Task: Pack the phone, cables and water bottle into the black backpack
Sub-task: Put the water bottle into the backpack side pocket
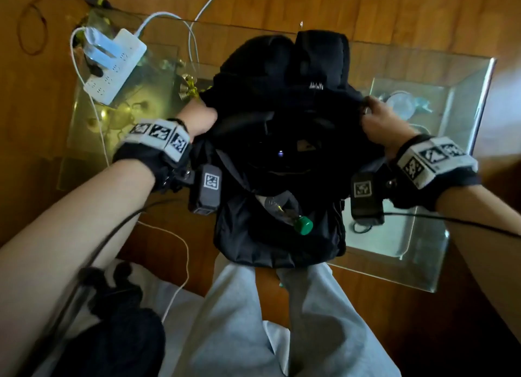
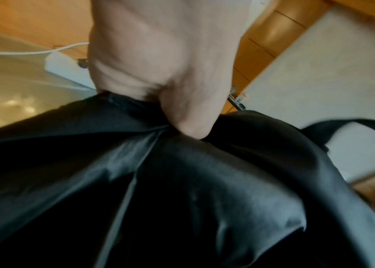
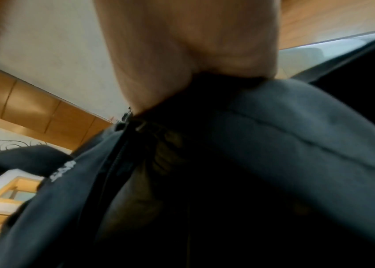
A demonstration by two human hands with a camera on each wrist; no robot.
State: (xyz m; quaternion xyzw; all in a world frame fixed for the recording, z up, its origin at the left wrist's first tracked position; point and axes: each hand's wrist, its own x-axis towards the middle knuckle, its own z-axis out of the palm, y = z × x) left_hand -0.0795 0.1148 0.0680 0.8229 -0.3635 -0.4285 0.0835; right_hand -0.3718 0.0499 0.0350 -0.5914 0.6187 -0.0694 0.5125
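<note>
From the head camera, the black backpack (image 1: 279, 139) sits upright at the near edge of a glass table (image 1: 423, 252), its lower part hanging over that edge against the person's grey trousers (image 1: 253, 320), and its top is spread open. The left hand (image 1: 197, 119) grips the fabric at the left side of the opening and the right hand (image 1: 377, 122) grips the right side — each with fingers curled into the cloth. A clear water bottle (image 1: 284, 210) with a green cap (image 1: 303, 225) lies slanted in the front pocket, cap poking out. Inside the main opening something dark with a small glint shows, perhaps the phone, though it is too dim to tell. A white power strip (image 1: 115, 66) lies at the table's far left corner with white cables (image 1: 84, 74) running off it. In the left wrist view, the left hand (image 2: 165, 72) pinches a bunched fold of the backpack (image 2: 181, 190), thumb pressed into the cloth; the power strip (image 2: 64, 68) shows behind. In the right wrist view, the right hand (image 3: 188, 54) clutches the backpack (image 3: 296, 145) at its zip — the fingers are hidden in the fabric.
</note>
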